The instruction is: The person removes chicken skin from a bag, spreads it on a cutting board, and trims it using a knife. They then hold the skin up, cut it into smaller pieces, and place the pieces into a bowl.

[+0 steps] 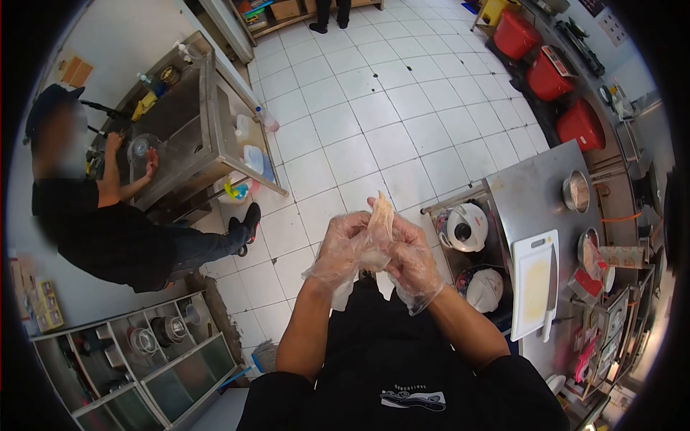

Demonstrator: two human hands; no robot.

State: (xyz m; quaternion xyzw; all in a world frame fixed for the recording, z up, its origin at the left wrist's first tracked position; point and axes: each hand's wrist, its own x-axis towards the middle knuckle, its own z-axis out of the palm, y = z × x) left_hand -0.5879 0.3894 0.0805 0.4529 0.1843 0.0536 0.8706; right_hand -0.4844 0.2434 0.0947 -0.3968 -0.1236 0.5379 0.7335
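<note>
Both my hands wear loose, clear plastic gloves and meet in front of my chest, over the tiled floor. My left hand [341, 243] is closed, its fingers curled in toward the middle. Close against it, my right hand [412, 260] is closed too, thumb and fingers pinched together. Between them a thin, pale yellowish strip [383, 212] sticks up; whether it is food or bunched glove plastic I cannot make out. Wrinkled glove cuffs hang loose around both wrists.
To my right, a steel table [515, 187] bears a white cutting board [530, 287], a knife [552, 287] and metal bowls [576, 191]. A rice cooker [466, 227] sits underneath. At left, a person [108, 223] stands at a sink [188, 118]. Red bins [581, 126] line the far right.
</note>
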